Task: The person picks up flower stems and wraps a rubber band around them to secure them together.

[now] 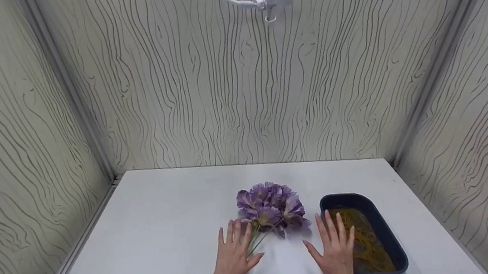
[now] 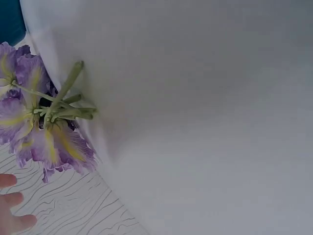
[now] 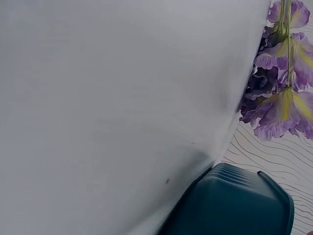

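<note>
A bunch of purple flowers with yellow streaks (image 1: 269,203) lies on the white table, blooms toward the back. Its green stems (image 2: 68,95) point toward the camera in the left wrist view. My left hand (image 1: 235,256) is spread palm down, overlapping the stems in the head view, fingertips near the lower blooms. To the right, my right hand (image 1: 336,252) is spread as well, fingers straight, holding nothing. It overlaps the left side of a dark blue tub (image 1: 387,230). Yellow-brown strands (image 1: 371,249) lie in the tub, partly hidden by that hand.
The white table (image 1: 159,232) is enclosed by wood-grain patterned walls (image 1: 240,89). A white bent arm with a clip (image 1: 274,2) hangs at the back wall, high above the table. In the right wrist view, the tub's ribbed outer side (image 3: 234,200) stands beside the flowers.
</note>
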The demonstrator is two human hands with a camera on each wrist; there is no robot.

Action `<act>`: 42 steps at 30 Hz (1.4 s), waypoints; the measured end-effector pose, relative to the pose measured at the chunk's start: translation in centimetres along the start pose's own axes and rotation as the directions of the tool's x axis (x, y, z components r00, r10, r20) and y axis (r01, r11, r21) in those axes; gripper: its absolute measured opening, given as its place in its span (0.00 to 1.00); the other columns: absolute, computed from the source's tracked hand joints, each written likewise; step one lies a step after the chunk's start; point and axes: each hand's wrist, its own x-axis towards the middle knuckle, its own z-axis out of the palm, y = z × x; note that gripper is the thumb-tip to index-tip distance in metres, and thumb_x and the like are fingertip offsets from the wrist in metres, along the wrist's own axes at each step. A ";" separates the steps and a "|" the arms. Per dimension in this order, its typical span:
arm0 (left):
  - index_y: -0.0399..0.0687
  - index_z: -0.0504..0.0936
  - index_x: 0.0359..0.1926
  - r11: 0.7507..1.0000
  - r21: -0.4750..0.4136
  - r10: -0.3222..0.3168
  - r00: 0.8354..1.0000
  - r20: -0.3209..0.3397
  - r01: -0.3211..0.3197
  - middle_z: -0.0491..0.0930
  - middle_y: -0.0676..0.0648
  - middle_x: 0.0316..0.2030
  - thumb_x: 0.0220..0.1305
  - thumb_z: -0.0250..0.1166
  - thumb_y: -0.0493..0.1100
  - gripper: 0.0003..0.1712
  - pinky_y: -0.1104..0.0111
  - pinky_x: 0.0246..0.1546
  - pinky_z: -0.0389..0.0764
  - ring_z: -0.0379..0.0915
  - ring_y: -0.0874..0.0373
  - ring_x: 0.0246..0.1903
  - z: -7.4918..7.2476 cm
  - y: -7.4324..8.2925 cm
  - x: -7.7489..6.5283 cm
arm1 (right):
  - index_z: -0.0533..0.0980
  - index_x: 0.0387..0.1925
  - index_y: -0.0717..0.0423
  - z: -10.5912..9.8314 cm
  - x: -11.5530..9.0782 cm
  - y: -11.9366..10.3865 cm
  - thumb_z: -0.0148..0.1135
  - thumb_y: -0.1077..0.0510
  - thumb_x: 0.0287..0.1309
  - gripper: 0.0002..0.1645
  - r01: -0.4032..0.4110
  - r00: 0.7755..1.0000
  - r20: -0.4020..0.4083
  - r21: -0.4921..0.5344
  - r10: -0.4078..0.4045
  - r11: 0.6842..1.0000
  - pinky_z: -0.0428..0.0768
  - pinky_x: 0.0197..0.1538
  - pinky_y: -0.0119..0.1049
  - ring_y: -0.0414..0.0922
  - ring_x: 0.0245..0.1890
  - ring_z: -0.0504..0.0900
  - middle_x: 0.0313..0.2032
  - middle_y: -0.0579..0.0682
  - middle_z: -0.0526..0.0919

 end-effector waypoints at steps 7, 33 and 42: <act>0.48 0.59 0.46 0.998 0.065 0.021 0.997 0.069 -0.026 0.58 0.39 0.41 0.32 0.32 0.72 0.44 0.51 0.33 0.50 0.49 0.44 0.42 1.8 0.7 0.5 | 0.59 0.45 0.50 -5.2 2.6 -2.9 0.49 0.34 0.19 0.44 0.034 0.999 -0.008 0.059 -0.033 0.998 0.36 0.38 0.54 0.53 0.46 0.49 0.47 0.52 0.55; 0.38 0.62 0.41 0.989 0.078 -0.135 0.977 0.164 0.123 0.61 0.41 0.33 0.31 0.41 0.70 0.44 0.58 0.21 0.58 0.57 0.49 0.30 4.8 1.9 0.7 | 0.57 0.46 0.53 -4.2 2.0 -3.3 0.49 0.36 0.25 0.42 0.023 1.000 0.003 0.167 -0.024 0.986 0.42 0.41 0.49 0.53 0.46 0.49 0.48 0.53 0.54; 0.37 0.61 0.40 0.979 0.082 -0.200 0.958 0.208 0.187 0.64 0.42 0.25 0.33 0.50 0.62 0.37 0.59 0.18 0.58 0.61 0.49 0.22 5.3 2.3 0.8 | 0.56 0.47 0.53 -0.1 -0.6 -2.4 0.53 0.41 0.25 0.41 -0.041 0.999 0.037 0.272 0.032 0.961 0.50 0.43 0.39 0.46 0.45 0.53 0.47 0.48 0.54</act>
